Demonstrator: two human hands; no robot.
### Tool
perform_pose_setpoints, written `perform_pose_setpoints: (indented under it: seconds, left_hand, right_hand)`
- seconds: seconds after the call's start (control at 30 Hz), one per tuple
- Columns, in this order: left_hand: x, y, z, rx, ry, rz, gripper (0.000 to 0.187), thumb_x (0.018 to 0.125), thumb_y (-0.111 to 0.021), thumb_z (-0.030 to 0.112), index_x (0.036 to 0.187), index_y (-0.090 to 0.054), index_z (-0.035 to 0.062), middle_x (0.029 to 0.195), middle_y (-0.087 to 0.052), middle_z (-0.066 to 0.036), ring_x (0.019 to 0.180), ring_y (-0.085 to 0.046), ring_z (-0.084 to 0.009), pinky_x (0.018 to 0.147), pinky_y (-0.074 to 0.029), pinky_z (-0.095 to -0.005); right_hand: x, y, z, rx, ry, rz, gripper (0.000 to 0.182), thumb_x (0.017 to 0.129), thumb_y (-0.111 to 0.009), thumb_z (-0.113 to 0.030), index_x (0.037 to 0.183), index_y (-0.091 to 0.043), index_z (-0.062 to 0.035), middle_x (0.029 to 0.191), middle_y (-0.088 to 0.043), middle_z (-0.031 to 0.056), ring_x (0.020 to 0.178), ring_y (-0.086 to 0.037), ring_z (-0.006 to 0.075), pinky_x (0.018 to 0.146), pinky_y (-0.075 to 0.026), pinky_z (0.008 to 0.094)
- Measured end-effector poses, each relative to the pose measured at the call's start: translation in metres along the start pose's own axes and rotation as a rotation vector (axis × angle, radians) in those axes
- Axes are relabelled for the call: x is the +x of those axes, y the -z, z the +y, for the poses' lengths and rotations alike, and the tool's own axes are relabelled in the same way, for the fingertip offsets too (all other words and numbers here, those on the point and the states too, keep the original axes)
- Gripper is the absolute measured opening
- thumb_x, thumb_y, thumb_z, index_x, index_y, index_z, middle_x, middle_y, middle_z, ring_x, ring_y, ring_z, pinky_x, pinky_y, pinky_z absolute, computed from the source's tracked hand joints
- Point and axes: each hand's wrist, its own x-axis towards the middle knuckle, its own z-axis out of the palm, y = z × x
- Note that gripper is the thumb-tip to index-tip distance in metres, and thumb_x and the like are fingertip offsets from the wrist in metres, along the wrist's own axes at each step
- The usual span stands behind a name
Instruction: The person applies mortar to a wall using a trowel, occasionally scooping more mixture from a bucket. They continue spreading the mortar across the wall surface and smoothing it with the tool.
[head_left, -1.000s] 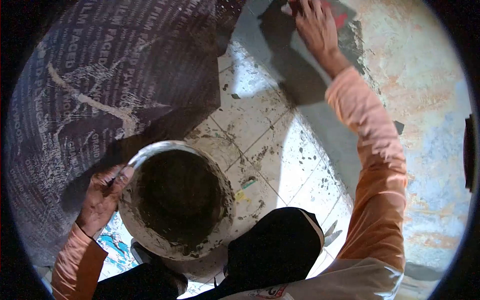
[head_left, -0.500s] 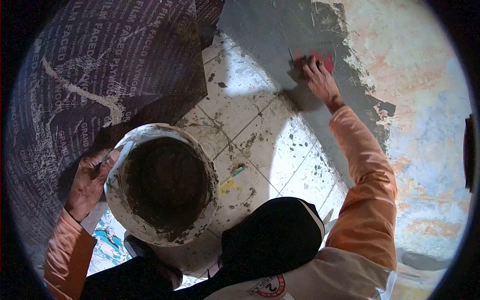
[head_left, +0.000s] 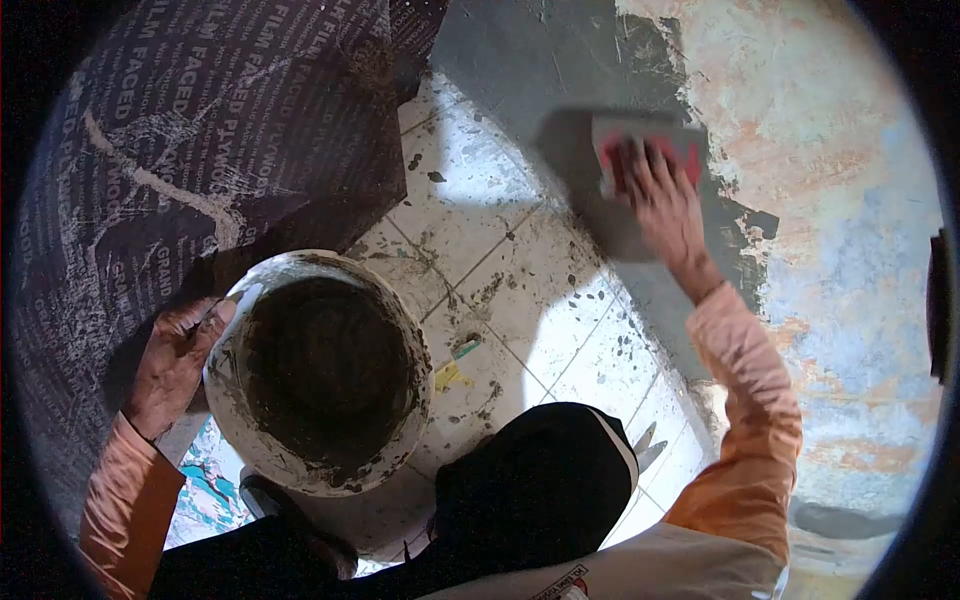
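Note:
My right hand is closed around the red handle of a plastering trowel. The trowel's grey rectangular plate is against or close to the wall, over a band of dark grey plaster. My left hand grips the rim of a white bucket, with the thumb near a pale strip on the inner wall. Inside the bucket is a dark, wet-looking mix. My left fingers are partly hidden in shadow.
Dark film-faced plywood stands at the left. Splashes spot the tiled floor, where a yellow scrap lies beside the bucket. Bare, patchy wall continues at the right. My black-clad knee is beside the bucket.
My right hand has moved down along the wall with the trowel, and its grey plate now shows clearly. My left hand remains on the bucket.

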Motion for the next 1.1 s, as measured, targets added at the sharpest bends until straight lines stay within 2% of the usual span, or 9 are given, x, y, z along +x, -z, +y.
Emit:
perform_pose_setpoints:
  seconds: [0.17,0.2,0.27,0.43,0.6,0.67,0.9,0.97,1.1]
  left_hand:
    - [0.000,0.003,-0.015,-0.066,-0.025,0.005,0.039,0.111,-0.062,0.033,0.124,-0.074,-0.0011,0.104,-0.078,-0.007,0.095,-0.065,-0.0076,0.086,-0.054,-0.0309]
    - [-0.001,0.002,-0.021,-0.178,-0.042,-0.020,0.040,0.111,-0.062,0.034,0.125,-0.074,-0.0010,0.104,-0.077,-0.007,0.095,-0.065,-0.0076,0.087,-0.054,-0.0309]
    - [-0.001,0.000,-0.013,-0.149,-0.003,-0.013,0.041,0.110,-0.063,0.035,0.124,-0.074,-0.0011,0.104,-0.077,-0.007,0.095,-0.065,-0.0080,0.087,-0.054,-0.0311]
    - [-0.004,-0.001,-0.003,-0.008,0.056,0.024,0.039,0.111,-0.061,0.031,0.127,-0.072,-0.0022,0.111,-0.075,-0.006,0.102,-0.064,-0.0121,0.096,-0.050,-0.0324]
    - [-0.008,-0.004,-0.011,-0.124,0.030,0.043,0.039,0.111,-0.060,0.033,0.127,-0.073,-0.0003,0.108,-0.075,-0.006,0.099,-0.064,-0.0107,0.093,-0.051,-0.0308]
    - [-0.010,0.001,0.005,0.023,0.223,0.007,0.040,0.111,-0.060,0.034,0.129,-0.072,0.0007,0.109,-0.075,-0.007,0.101,-0.065,-0.0116,0.094,-0.051,-0.0307]
    - [-0.007,0.001,-0.018,0.040,0.031,0.044,0.044,0.111,-0.059,0.036,0.130,-0.071,-0.0019,0.114,-0.074,-0.011,0.105,-0.066,-0.0166,0.098,-0.050,-0.0332]
    - [-0.006,0.000,-0.015,0.074,0.041,0.015,0.044,0.111,-0.059,0.036,0.129,-0.071,-0.0023,0.114,-0.074,-0.010,0.104,-0.066,-0.0162,0.097,-0.050,-0.0325]
    - [-0.007,-0.005,-0.007,0.012,0.091,0.032,0.041,0.110,-0.062,0.033,0.127,-0.072,-0.0024,0.114,-0.075,-0.009,0.102,-0.066,-0.0140,0.095,-0.051,-0.0309]
  right_hand:
    - [0.186,-0.004,0.063,-0.221,-0.063,0.268,0.056,0.096,-0.058,-0.023,0.149,-0.057,-0.0073,0.161,-0.047,0.0137,0.148,-0.045,0.0332,0.122,-0.037,0.0479]
    - [0.218,-0.004,0.073,-0.320,-0.093,0.462,0.040,0.100,-0.055,-0.025,0.133,-0.067,-0.0056,0.144,-0.059,0.0156,0.133,-0.053,0.0335,0.114,-0.040,0.0444]
    - [0.277,-0.029,0.088,-0.268,-0.202,0.448,0.041,0.101,-0.053,-0.025,0.136,-0.067,-0.0066,0.148,-0.058,0.0164,0.137,-0.051,0.0345,0.116,-0.039,0.0453]
    - [0.291,-0.086,0.059,-0.390,-0.059,0.199,0.048,0.104,-0.050,-0.030,0.143,-0.064,-0.0056,0.152,-0.054,0.0188,0.141,-0.048,0.0377,0.121,-0.033,0.0552]
    - [0.208,-0.138,0.007,-0.268,0.108,0.066,0.052,0.101,-0.053,-0.029,0.148,-0.059,-0.0070,0.161,-0.047,0.0157,0.150,-0.041,0.0357,0.125,-0.030,0.0516]
    - [0.168,-0.148,-0.002,-0.239,0.166,0.111,0.055,0.097,-0.058,-0.027,0.148,-0.058,-0.0071,0.161,-0.047,0.0136,0.151,-0.041,0.0325,0.125,-0.033,0.0480]
    - [-0.004,-0.164,-0.047,0.018,0.237,-0.063,0.053,0.096,-0.058,-0.029,0.143,-0.063,-0.0044,0.160,-0.048,0.0169,0.151,-0.043,0.0378,0.128,-0.032,0.0521]
    - [-0.065,-0.153,-0.050,-0.091,0.345,-0.229,0.054,0.096,-0.059,-0.027,0.144,-0.062,-0.0025,0.158,-0.050,0.0168,0.150,-0.044,0.0386,0.127,-0.035,0.0518]
    - [-0.189,-0.137,-0.056,-0.199,0.361,-0.219,0.059,0.096,-0.060,-0.025,0.148,-0.057,0.0015,0.154,-0.052,0.0181,0.148,-0.045,0.0396,0.126,-0.035,0.0529]
